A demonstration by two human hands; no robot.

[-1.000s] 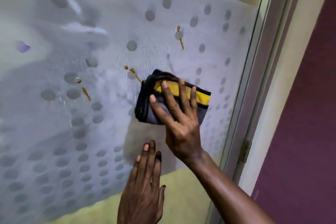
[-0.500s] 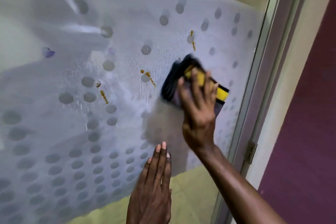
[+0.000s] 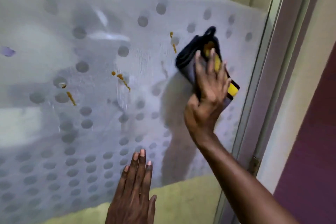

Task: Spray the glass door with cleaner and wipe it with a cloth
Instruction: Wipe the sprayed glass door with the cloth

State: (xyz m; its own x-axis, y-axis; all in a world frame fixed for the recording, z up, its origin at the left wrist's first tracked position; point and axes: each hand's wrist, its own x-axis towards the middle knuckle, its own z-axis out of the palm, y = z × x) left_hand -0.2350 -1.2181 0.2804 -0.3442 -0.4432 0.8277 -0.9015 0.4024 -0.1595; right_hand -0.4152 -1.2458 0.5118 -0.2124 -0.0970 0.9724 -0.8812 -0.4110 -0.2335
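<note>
A frosted glass door [image 3: 101, 56] with a pattern of grey dots fills most of the view. Wet droplets and brown-yellow smears [image 3: 122, 79] mark its middle. My right hand [image 3: 207, 94] presses a folded cloth [image 3: 190, 54], dark with grey and yellow parts, flat against the glass near the door's right edge. My fingers are spread over the cloth. My left hand [image 3: 134, 192] rests flat on the glass lower down, fingers together, holding nothing. No spray bottle is in view.
A pale metal door frame [image 3: 283, 71] runs down the right side, with a brass hinge [image 3: 253, 165] low on it. Beyond it is a cream jamb and a purple wall [image 3: 312, 151]. A yellowish floor shows through the clear bottom strip of glass.
My right hand has slid the cloth up and to the right across the glass, towards the frame. My left hand has stayed flat on the lower glass.
</note>
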